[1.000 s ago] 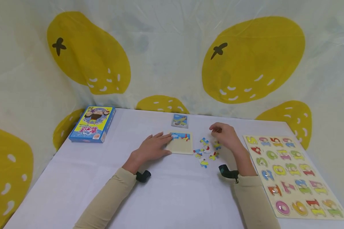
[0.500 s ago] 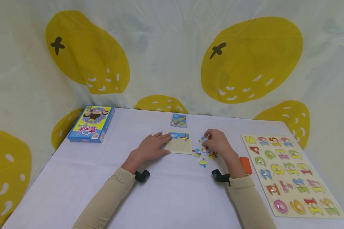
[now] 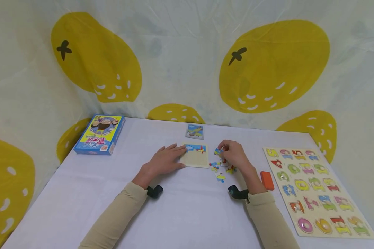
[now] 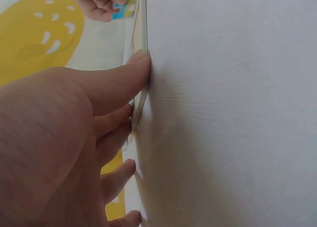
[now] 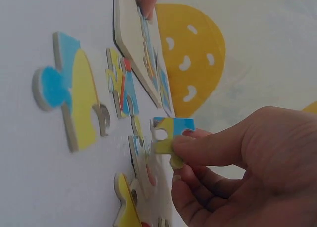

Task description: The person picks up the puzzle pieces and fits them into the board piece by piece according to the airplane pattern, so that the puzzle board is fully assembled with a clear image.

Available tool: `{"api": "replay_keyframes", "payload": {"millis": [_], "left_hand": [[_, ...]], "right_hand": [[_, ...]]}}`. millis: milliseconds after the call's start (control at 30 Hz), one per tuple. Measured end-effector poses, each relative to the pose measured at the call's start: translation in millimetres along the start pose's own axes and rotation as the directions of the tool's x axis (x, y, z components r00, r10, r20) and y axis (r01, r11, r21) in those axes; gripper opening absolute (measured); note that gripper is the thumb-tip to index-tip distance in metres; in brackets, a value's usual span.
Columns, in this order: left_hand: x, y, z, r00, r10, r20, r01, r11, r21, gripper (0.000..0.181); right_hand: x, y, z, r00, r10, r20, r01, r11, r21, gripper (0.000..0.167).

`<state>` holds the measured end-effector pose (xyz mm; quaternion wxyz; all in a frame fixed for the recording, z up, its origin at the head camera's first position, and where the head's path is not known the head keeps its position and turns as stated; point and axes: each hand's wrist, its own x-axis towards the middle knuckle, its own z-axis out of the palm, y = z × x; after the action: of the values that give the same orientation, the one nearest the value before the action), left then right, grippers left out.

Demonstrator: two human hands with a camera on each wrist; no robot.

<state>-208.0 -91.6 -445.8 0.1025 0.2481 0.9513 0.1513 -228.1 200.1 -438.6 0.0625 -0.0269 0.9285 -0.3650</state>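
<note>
In the right wrist view a blue and yellow jigsaw piece [image 5: 168,130] is pinched between thumb and fingers of my right hand [image 3: 234,154], raised over several loose jigsaw pieces [image 3: 220,177]. One of these, blue and yellow with a round tab [image 5: 79,96], lies nearest that camera. Left of them is a wooden puzzle tray [image 3: 196,162], its top row filled with sky and a red-tipped picture. My left hand [image 3: 164,160] lies with fingers spread, thumb and fingertips touching the tray's left edge.
Behind the tray lies a small picture card [image 3: 194,131]. A blue and yellow box [image 3: 100,135] sits at the back left. On the right are an orange block [image 3: 267,180] and a wooden number board [image 3: 318,193]. A patterned cloth [image 3: 180,69] hangs behind the table.
My right hand has come down and left onto the loose pieces and picked one up. The orange block has come into sight beside that wrist. My left hand stays on the tray.
</note>
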Motion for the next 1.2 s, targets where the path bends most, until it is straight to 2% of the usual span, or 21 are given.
{"api": "replay_keyframes", "payload": {"millis": [233, 533, 700, 967, 1067, 1200], "left_hand": [[-2.5, -0.6, -0.6, 1.000, -0.004, -0.012, 0.004, 1.000, -0.019, 0.069], [-3.1, -2.7, 1.0, 1.000, -0.025, 0.002, 0.025, 0.999, -0.033, 0.071], [-3.5, -3.8, 0.7, 0.999, -0.031, 0.017, 0.031, 0.999, -0.036, 0.071], [-2.2, -2.8, -3.0, 1.000, -0.003, 0.013, 0.003, 0.998, -0.068, 0.071], [-0.3, -1.2, -2.9, 1.000, -0.005, 0.016, 0.006, 0.998, -0.063, 0.071], [1.4, 0.4, -2.6, 1.000, -0.015, 0.021, 0.016, 0.998, -0.058, 0.071]], "right_hand": [[0.2, -11.1, 11.5, 0.997, -0.070, -0.015, 0.071, 0.997, 0.043, 0.017], [-1.7, -29.5, 30.6, 0.991, -0.128, 0.046, 0.123, 0.987, 0.100, 0.019], [1.0, -34.9, 43.2, 0.994, -0.084, 0.069, 0.072, 0.986, 0.152, 0.019], [7.1, -49.9, 56.5, 0.990, -0.127, 0.055, 0.118, 0.984, 0.136, 0.009], [7.1, -56.4, 60.5, 0.995, -0.094, 0.042, 0.088, 0.988, 0.127, 0.008], [8.5, -64.0, 63.8, 1.000, -0.012, 0.019, 0.010, 0.992, 0.129, 0.008]]}}
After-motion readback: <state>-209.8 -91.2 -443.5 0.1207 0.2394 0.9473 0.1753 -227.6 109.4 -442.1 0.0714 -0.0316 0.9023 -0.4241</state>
